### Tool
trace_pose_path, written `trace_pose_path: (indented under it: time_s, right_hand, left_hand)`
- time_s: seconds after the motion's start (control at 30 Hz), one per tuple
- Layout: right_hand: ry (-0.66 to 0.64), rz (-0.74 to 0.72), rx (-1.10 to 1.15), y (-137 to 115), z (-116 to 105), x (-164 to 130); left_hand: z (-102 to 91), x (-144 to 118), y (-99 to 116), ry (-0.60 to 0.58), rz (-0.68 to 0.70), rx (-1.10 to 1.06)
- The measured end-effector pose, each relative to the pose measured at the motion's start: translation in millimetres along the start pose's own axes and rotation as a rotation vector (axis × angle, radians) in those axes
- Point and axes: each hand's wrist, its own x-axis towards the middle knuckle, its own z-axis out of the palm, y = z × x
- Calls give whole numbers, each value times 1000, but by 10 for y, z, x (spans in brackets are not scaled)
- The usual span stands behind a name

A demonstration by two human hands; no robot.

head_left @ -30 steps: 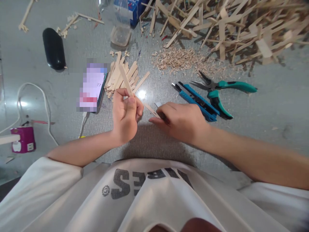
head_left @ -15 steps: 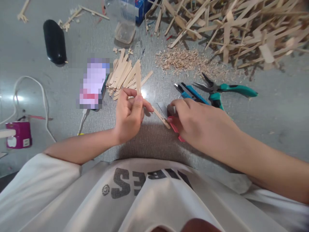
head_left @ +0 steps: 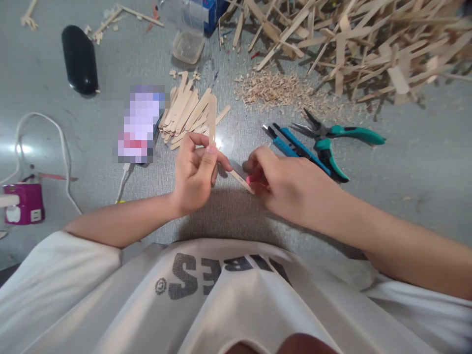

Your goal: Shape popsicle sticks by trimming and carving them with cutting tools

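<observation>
left hand [head_left: 193, 174] pinches an upright wooden stick [head_left: 212, 118]; right hand [head_left: 283, 179] grips a red-handled cutter [head_left: 245, 176]; no label is readable.

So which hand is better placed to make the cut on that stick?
Probably the right hand: it grips the red-handled cutter, blade against the short stick. The left hand is occupied pinching an upright stick.
</observation>
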Motion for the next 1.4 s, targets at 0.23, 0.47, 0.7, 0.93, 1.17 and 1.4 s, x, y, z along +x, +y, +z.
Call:
trace_pose_path:
  time_s: [0.23, 0.47, 0.7, 0.93, 1.17, 1.4]
  right_hand:
    - [75, 8, 327, 126, -20, 115]
    - [73, 6, 146, 164, -135, 125]
    - [119, 55, -55, 184, -86, 181]
    - [254, 370, -276, 163, -239, 116]
    - [290, 323, -173, 291, -237, 155]
    - [194, 222, -37, 312, -294, 235]
  left_hand:
    - [7, -16, 5, 7, 18, -1]
    - [1, -27, -20, 0, 50, -1]
    - [-6, -27, -19, 4, 14, 10]
    - [-13, -17, -11, -24, 1, 35]
    - [31, -25, 41, 17, -65, 105]
    - [34, -10, 62, 41, -64, 129]
